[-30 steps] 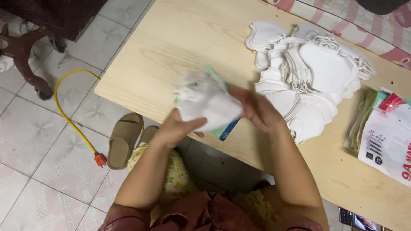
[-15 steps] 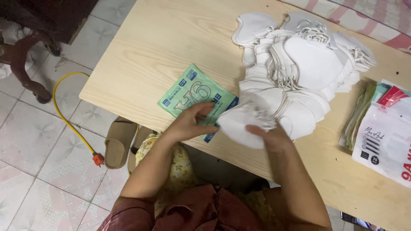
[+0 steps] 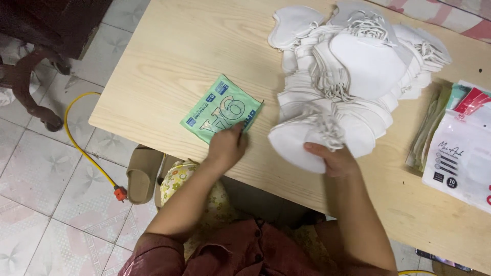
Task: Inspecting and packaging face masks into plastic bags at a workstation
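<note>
My L hand (image 3: 226,147) is pressing flat, ungripped, on green pouch (image 3: 221,109); R hand (image 3: 332,159) is pinching white mask (image 3: 302,145) just to its right, long axis pointing pouchward.

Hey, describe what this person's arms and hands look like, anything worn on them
Both forearms are bare. The left hand and right hand wear no gloves, and no rings, watch or bracelets show. Dark reddish-maroon sleeves cover only the upper arms, part of a buttoned top of the same colour. Fingernails are too small to judge.
</note>
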